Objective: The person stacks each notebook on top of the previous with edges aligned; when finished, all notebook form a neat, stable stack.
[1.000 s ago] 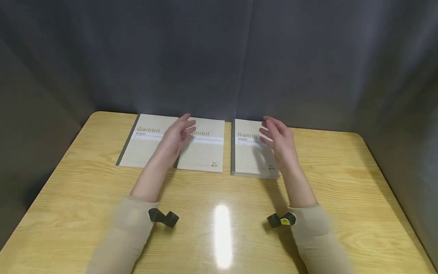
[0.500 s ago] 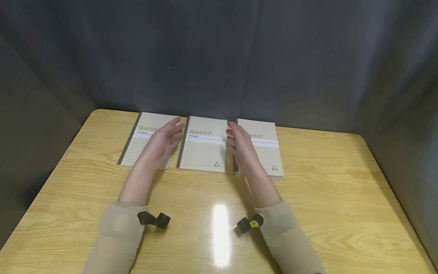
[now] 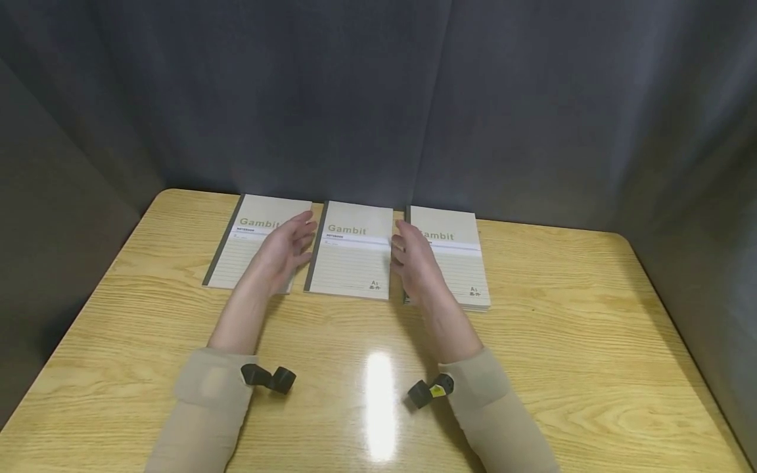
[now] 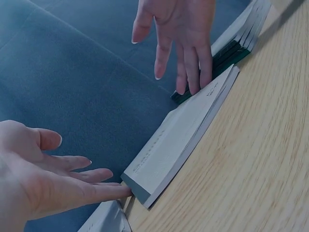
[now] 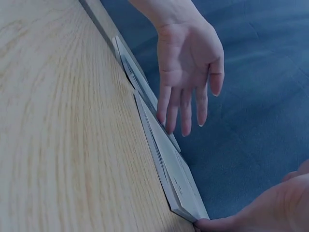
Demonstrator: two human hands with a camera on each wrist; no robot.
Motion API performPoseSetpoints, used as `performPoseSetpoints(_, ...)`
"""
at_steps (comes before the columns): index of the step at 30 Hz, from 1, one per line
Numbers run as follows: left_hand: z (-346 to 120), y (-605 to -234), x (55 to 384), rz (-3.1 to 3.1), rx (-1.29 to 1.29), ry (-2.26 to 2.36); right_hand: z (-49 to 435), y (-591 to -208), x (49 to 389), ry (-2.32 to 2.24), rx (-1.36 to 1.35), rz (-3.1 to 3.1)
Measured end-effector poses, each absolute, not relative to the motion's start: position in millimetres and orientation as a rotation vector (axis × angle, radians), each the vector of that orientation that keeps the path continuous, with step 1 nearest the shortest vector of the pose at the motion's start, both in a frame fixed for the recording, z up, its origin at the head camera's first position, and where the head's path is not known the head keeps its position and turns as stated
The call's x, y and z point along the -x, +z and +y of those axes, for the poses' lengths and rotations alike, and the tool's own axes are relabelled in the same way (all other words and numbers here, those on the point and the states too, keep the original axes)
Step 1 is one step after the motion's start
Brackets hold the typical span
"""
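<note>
In the head view, a pale "Gambit" notebook with a dark spine lies flat between my two hands. My left hand is at its spine side, over the right part of another such notebook. My right hand is at its opposite edge, covering part of a stack of matching notebooks. Fingers of both hands are extended, palms facing each other. In the left wrist view, fingertips of the left hand touch the middle notebook's spine edge. A right fingertip meets its other edge in the right wrist view.
The notebooks lie in a row near the far edge of a wooden table. Behind the table hangs a dark grey curtain. Black wrist cameras stick out from both sleeves.
Both hands have shifted left, the right one from the stack's far side to the gap beside the middle notebook. Over the last half second they have drawn slightly nearer the person.
</note>
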State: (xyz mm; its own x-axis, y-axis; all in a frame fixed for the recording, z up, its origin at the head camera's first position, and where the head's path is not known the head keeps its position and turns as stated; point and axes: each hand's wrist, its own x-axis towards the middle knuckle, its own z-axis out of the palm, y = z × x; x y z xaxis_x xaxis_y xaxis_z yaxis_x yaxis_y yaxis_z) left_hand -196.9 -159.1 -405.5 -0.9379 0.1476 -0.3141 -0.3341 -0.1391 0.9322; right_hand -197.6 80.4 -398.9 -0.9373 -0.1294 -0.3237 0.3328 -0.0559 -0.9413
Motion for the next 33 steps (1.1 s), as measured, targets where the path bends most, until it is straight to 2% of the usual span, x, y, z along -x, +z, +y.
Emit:
performPoseSetpoints(18, -166, -403, 196, 1.951, 0.400, 2.053, 94, -398, 203, -2.266, -0.413, 1.640)
performPoseSetpoints(26, -165, -398, 193, 2.000, 0.246, 2.069, 97, -395, 202, -2.208, -0.290, 1.759)
performPoseSetpoints(33, -138, -382, 183, 2.087, 0.089, 2.091, 123, -386, 199, -2.197, -0.269, 1.828)
